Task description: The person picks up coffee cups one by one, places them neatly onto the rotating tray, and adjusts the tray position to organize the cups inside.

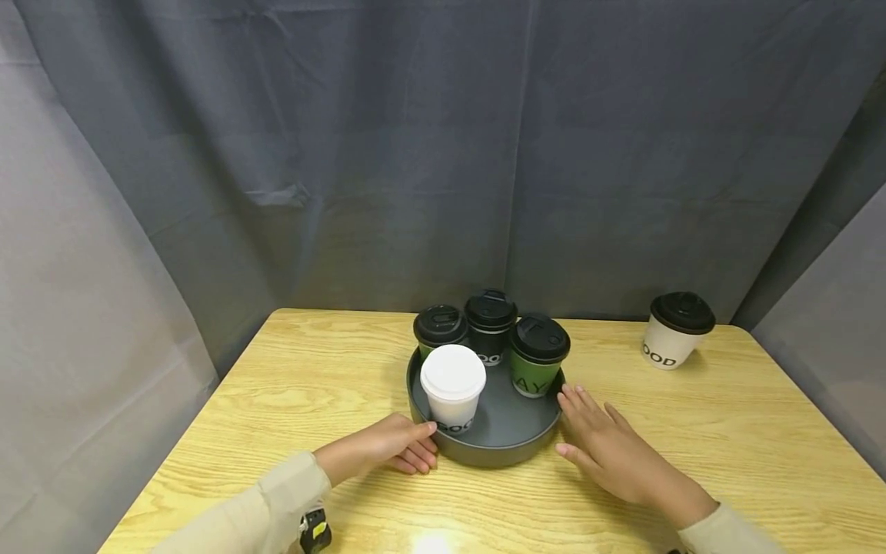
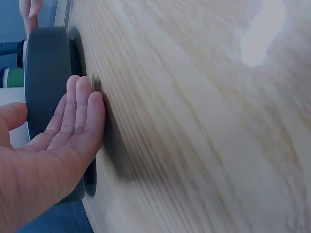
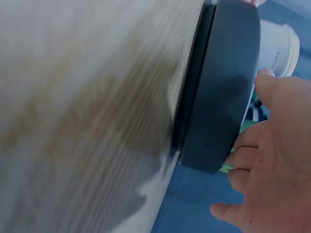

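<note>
A round dark grey tray (image 1: 515, 423) with a raised rim sits on the table, and a narrower base (image 3: 190, 92) shows beneath it in the right wrist view. On it stand a white paper cup (image 1: 453, 385) with a white lid, a black-lidded green cup (image 1: 536, 369), a black cup (image 1: 491, 323) and another green cup (image 1: 440, 327) partly hidden behind the white one. My left hand (image 1: 388, 446) is at the tray's front left, thumb at the rim, fingers extended along the outer wall. At the right side, my right hand (image 1: 609, 454) has its straight fingers by the rim.
A white paper cup (image 1: 674, 331) with a black lid stands apart at the table's back right. Grey curtains (image 1: 415, 154) hang behind and beside the wooden table (image 1: 277, 400). A dark device (image 1: 314, 531) is strapped at the left wrist.
</note>
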Demonstrator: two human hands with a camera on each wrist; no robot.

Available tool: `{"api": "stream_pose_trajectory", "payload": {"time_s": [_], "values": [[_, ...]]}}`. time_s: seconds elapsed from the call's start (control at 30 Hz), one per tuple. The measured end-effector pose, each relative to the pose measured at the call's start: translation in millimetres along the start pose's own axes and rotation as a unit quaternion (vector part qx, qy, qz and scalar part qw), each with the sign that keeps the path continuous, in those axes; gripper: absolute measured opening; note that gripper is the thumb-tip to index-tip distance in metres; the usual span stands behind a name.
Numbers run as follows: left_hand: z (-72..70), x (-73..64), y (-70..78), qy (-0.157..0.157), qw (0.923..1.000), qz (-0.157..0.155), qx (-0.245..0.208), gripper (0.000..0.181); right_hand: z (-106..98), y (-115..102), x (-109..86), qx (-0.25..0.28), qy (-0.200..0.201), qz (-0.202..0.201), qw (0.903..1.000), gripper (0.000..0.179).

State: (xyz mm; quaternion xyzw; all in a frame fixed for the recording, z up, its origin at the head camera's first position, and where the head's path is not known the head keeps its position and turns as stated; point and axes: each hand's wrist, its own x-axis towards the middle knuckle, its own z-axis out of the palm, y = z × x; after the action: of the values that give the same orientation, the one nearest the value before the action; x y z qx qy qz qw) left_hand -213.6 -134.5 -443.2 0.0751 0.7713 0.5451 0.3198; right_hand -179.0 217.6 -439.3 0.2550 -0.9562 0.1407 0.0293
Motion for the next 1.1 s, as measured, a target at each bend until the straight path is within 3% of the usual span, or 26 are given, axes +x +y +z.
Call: {"api": "stream_pose_trajectory", "payload": {"time_s": [0.23,0.47,0.6,0.8,0.97,1.1], "values": [[-16.1,2.3,-2.2,0.017,0.9998,-0.004,-0.006,0.048,0.2,-16.9,-13.9,-0.035,0.017,-0.022,0.999,0.068],[-28.6,6.5,-4.8,0.044,0.9989,-0.012,-0.008,0.052,2.4,-33.3,-20.2,-0.049,-0.004,-0.031,0.9983,0.07],[-31.3,7.8,-5.0,0.055,0.9983,-0.018,-0.007,0.053,-2.0,-36.3,-21.8,-0.03,-0.011,-0.034,0.9989,0.068],[-24.5,5.8,-2.9,0.049,0.9986,-0.02,-0.006,0.052,-15.5,-22.3,-18.7,0.009,-0.002,-0.008,0.9999,0.065],[-10.5,0.8,-2.0,0.026,0.9995,-0.017,-0.001,0.05,-18.8,-2.1,-9.4,0.03,-0.012,0.028,0.9991,0.066],[1.1,-2.4,0.6,0.006,0.9999,-0.014,0.005,0.049,-15.5,8.0,-3.1,0.043,-0.013,0.032,0.9985,0.066]]}}
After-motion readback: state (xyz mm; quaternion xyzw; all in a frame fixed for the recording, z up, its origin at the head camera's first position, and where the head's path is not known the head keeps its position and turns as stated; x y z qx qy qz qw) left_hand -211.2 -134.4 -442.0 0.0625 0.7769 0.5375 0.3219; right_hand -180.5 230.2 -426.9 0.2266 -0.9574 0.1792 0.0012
